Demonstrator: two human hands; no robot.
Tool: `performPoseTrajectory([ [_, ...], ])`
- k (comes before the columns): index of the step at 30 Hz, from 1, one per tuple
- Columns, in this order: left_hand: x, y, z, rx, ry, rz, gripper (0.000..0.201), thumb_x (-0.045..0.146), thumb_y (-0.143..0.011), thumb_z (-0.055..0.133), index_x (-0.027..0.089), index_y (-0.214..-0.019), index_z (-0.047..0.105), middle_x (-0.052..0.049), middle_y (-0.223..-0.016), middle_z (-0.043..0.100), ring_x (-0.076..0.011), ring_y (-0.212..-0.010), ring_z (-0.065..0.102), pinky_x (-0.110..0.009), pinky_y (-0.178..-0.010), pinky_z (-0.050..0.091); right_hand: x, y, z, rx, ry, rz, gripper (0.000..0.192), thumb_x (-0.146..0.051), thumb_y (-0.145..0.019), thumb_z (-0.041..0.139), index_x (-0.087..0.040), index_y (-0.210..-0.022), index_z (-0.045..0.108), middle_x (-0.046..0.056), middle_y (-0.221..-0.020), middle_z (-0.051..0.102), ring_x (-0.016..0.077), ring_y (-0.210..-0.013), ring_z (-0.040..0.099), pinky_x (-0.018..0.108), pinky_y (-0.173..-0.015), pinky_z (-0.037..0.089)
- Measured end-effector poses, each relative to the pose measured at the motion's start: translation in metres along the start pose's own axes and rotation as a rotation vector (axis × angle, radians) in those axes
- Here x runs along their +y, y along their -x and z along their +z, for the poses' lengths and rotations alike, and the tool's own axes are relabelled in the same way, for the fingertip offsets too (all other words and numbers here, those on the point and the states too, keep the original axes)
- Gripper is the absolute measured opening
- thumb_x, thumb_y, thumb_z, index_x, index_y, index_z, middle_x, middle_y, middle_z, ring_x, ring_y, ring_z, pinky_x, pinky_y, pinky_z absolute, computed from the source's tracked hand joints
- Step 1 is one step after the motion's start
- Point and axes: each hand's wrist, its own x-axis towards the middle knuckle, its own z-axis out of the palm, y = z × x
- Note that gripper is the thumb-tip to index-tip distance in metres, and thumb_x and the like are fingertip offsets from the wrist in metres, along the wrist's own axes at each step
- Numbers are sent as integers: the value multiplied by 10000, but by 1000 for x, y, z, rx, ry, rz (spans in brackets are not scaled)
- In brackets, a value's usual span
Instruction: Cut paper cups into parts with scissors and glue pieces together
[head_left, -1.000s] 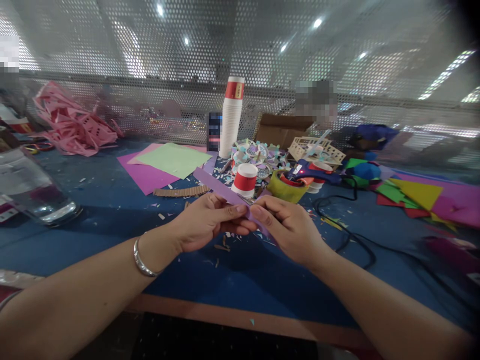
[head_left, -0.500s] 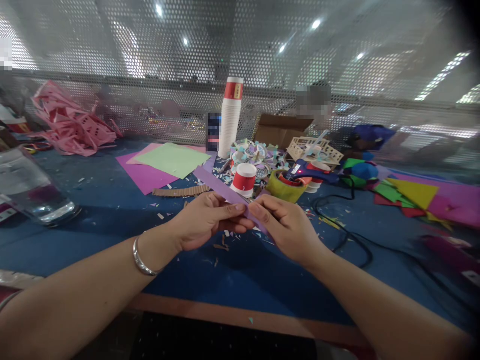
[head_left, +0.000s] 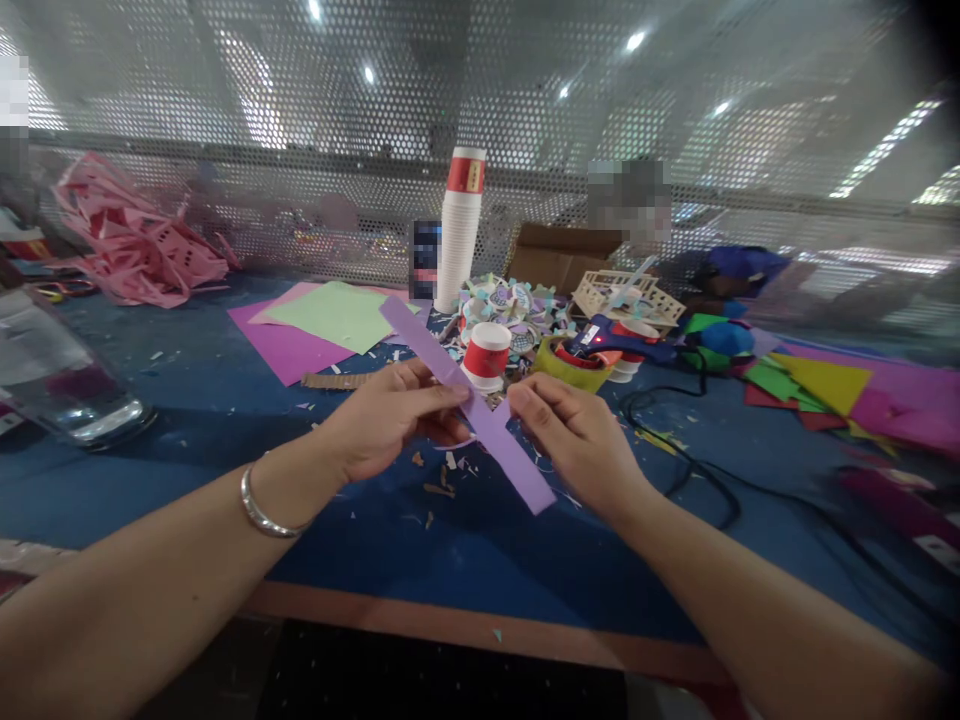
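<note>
A long purple paper strip (head_left: 499, 445) slants across the middle, in front of an upside-down red and white paper cup (head_left: 487, 357). My left hand (head_left: 401, 410) pinches the strip, thumb on top and fingers beneath. A second narrow purple piece crosses behind the strip, and its end meets the closed fingertips of my right hand (head_left: 574, 435). Whether the two pieces are joined is hidden. Paper scraps (head_left: 442, 480) litter the blue table (head_left: 390, 570) below my hands.
A tall stack of paper cups (head_left: 459, 235) stands behind a heap of cut paper pieces (head_left: 517, 300). To the right are a yellow tape roll (head_left: 566, 370), a blue glue gun (head_left: 615, 342) and its black cable (head_left: 694, 465). Coloured sheets (head_left: 330, 318) and a water-filled glass (head_left: 82, 390) lie left.
The long strip has turned more upright, its lower end now showing towards me. My right hand has shifted off the strip's face to the crossing piece.
</note>
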Motion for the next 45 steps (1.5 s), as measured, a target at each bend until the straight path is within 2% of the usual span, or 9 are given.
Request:
performPoseTrajectory([
  [4,9,0,-11,112,-131,55,169,200,-820,695,154,-662,658,18,-537,667,-60,-370,541,-155,-386,425,3,-3,0,57,-238,71,421,-585,-959,575,-215,-764,525,-75,-600,280,91,-508,237,275,-467,194],
  [7,7,2,-10,5,-244,-50,235,284,-859,668,162,-658,653,-7,-530,666,-90,-377,562,-178,-371,424,-1,-4,1,21,-263,71,377,-549,-918,654,-206,-791,563,-63,-622,378,88,-526,307,261,-484,265],
  [11,0,3,-5,-151,-305,-92,122,267,-883,639,175,-820,689,-3,-612,687,-94,-443,595,-184,-426,467,-4,-3,5,-76,-249,89,306,-492,-866,726,-198,-892,644,-3,-792,584,116,-653,496,267,-594,418],
  [19,-3,4,-5,-306,-349,-106,173,323,-900,661,158,-855,687,5,-665,683,-93,-485,615,-194,-472,513,-2,-4,8,-229,-305,79,295,-482,-848,741,-201,-877,655,-4,-805,617,136,-730,547,282,-702,460],
  [28,-3,4,-3,-300,-380,-81,231,362,-887,696,154,-787,689,8,-626,632,-88,-486,601,-191,-488,497,-3,-3,4,-278,-219,38,280,-453,-954,600,-207,-823,569,-36,-699,480,111,-615,415,255,-562,355],
  [32,-4,2,-6,-325,-374,-59,241,399,-912,666,166,-859,691,-7,-714,663,-89,-531,608,-195,-518,510,-1,-3,4,-206,-275,92,273,-468,-948,609,-214,-855,569,-60,-655,416,96,-543,340,251,-504,293],
  [36,-5,1,-7,-333,-409,-35,235,372,-902,673,179,-1036,691,3,-781,652,-84,-550,596,-196,-527,514,-3,-4,4,-131,-203,54,284,-468,-943,619,-204,-840,595,-40,-686,465,107,-589,398,257,-546,338],
  [40,-7,1,-5,-334,-478,-15,196,335,-863,699,159,-946,678,-3,-781,656,-82,-534,603,-199,-519,512,-4,-3,6,-174,-146,16,256,-440,-892,686,-193,-858,625,-8,-766,573,130,-682,498,265,-624,410],
  [45,-8,2,-4,-267,-599,32,151,286,-830,714,170,-806,620,25,-647,609,-107,-530,615,-216,-518,508,0,-2,6,-188,-103,12,210,-383,-922,623,-198,-824,618,0,-745,588,138,-673,499,277,-615,415],
])
